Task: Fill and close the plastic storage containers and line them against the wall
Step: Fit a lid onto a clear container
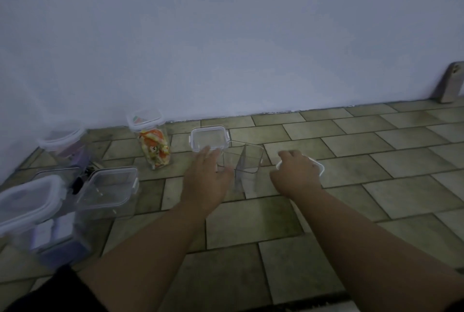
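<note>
While the left hand point(206, 176) reaches forward with its fingers straight and slightly spread, its fingertips lie against the left side of the open clear container point(247, 168), which stands upright on the tiled floor point(364, 161) between the two hands. The right hand point(296, 173) is curled knuckles-up over the white-rimmed lid point(318, 168), gripping its near edge just to the right of that container; whether the lid is off the floor cannot be told.

Just behind the left fingertips sits a low lidded clear box point(209, 137), its right edge touching or nearly touching the open container's rim. Further left, a tall snack container point(154, 147) with orange and yellow packets stands closed, close to the wall point(226, 47). A round-lidded tub point(64, 144) sits near the wall's base at the far left, with a clear lidded box point(110, 191) and a larger lidded container point(35, 208) holding white packets nearer the person.

Along the foot of the wall, bare tiles run from the low box rightward to a flat grey object point(449, 84) leaning against the wall at the far right edge.
</note>
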